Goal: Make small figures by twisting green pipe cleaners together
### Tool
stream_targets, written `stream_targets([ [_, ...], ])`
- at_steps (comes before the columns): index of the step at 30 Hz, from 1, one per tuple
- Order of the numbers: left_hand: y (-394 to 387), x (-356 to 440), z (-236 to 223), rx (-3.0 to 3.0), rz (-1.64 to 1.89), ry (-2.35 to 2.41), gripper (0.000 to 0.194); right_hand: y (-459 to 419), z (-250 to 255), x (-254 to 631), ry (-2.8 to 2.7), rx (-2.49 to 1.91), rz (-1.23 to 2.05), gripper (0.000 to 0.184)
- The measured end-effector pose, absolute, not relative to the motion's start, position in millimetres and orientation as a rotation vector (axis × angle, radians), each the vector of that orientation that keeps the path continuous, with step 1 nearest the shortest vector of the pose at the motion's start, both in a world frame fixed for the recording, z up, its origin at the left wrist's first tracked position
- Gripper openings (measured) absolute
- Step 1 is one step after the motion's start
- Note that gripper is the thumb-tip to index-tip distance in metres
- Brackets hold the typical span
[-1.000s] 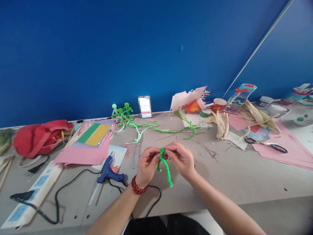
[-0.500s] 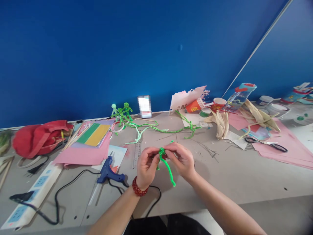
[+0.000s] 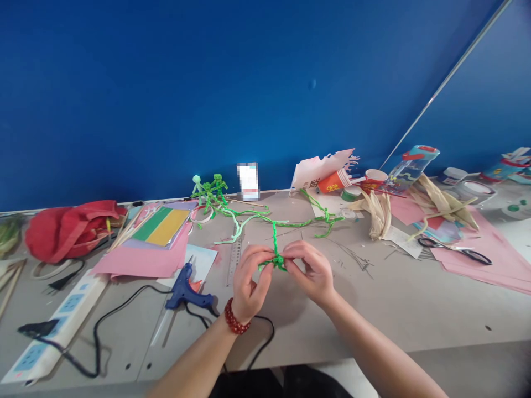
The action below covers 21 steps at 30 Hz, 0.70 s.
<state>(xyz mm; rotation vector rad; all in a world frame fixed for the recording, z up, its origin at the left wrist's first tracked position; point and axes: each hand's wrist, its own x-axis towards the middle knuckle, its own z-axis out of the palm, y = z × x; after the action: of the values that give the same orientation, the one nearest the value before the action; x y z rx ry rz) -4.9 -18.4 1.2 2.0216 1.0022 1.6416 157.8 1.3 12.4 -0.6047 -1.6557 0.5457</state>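
Green twisted stem (image 3: 275,243), partly hidden behind the fingers (image 3: 258,256)

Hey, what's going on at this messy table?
A person is handling a bunch of green fuzzy wire above the table. The left hand and right hand pinch it from either side, with one strand sticking out between them, away from the person. Beyond, little green figures stand near the blue wall. A blue glue gun lies to the left, scissors to the right.
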Motion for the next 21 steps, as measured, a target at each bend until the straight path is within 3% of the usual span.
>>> stream_targets([
  [7, -15.8, -5.4, 5.5, 2.154, 1.692, 1.029, 0.026, -0.8, 9.0, 155.2, -1.674, -0.666, 0.524, 0.024],
  [21, -14.4, -4.8, 7.1, 2.157, 1.651, 1.023, 0.018, 1.7, 9.4, 156.5, -1.73, -0.642, 0.537, 0.017],
])
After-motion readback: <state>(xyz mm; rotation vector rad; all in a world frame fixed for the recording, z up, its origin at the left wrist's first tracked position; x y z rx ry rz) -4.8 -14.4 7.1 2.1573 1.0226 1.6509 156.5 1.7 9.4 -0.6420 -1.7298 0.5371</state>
